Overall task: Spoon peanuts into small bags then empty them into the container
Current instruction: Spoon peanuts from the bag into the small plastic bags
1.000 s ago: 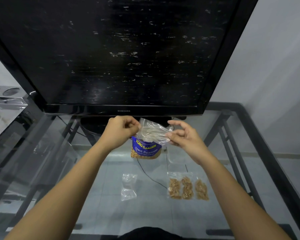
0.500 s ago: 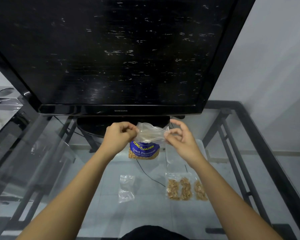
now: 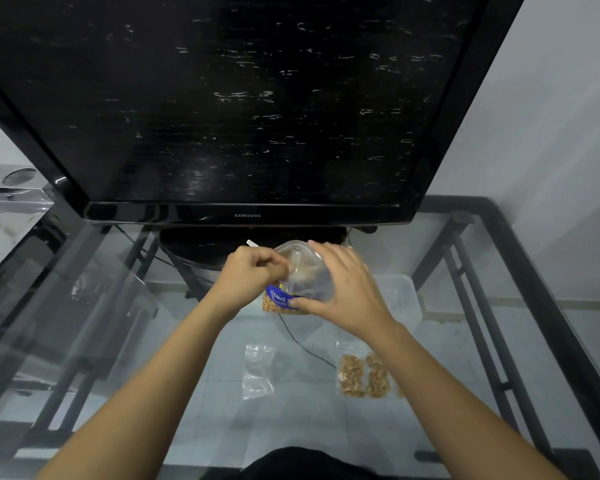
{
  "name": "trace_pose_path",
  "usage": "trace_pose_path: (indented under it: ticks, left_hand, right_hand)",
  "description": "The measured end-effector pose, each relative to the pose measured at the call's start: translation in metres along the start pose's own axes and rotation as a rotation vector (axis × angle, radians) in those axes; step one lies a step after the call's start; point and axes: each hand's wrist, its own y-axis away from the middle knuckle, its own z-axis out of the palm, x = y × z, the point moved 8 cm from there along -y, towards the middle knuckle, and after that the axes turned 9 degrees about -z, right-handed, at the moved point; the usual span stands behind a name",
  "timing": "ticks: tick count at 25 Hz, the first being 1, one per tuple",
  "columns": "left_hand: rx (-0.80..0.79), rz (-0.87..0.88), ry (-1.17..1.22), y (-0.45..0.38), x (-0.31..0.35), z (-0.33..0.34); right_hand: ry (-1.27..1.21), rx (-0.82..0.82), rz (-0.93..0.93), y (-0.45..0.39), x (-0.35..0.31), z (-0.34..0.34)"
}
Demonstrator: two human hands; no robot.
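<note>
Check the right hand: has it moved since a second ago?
Yes. The right hand has shifted left, measured against the peanut packet, and now covers its right side.

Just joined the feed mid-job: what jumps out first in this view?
The big black television fills the upper frame, standing on a glass table. Just below its stand, the left hand and right hand hold a clear small bag over the blue peanut packet. Nearer, filled peanut bags lie right, an empty bag left.

Your two arms are bare with no sleeves showing, your left hand [image 3: 253, 271] and right hand [image 3: 343, 285] wear no gloves, and something dark covers your lap.
</note>
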Motion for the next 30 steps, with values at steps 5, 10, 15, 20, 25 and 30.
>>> trace_pose_path:
  ticks: [5,10,15,20,25,30]
  left_hand:
    - [-0.086,-0.025,0.024,-0.006,-0.006,0.010]
    - [-0.109,-0.036,0.026,-0.010,-0.011,0.017]
    - [-0.096,0.012,0.086,-0.015,-0.013,0.021]
    - [0.537,-0.119,0.024,-0.041,-0.045,-0.036]
    - [0.295,-0.016,-0.081,-0.064,-0.034,-0.020]
    - [0.274,0.493,-0.439,-0.039,0.020,-0.013]
  right_hand:
    - [-0.097,0.115,0.006,0.007,0.005,0.007]
    - [-0.163,0.088,0.017,0.007,0.011,0.010]
    - [-0.324,0.183,0.130,0.012,0.029,0.013]
    - [-0.379,0.239,0.272,0.024,0.055,0.021]
    - [-0.435,0.154,0.363,0.016,0.072,0.037]
    - [-0.463,0.140,0.372,0.016,0.079,0.043]
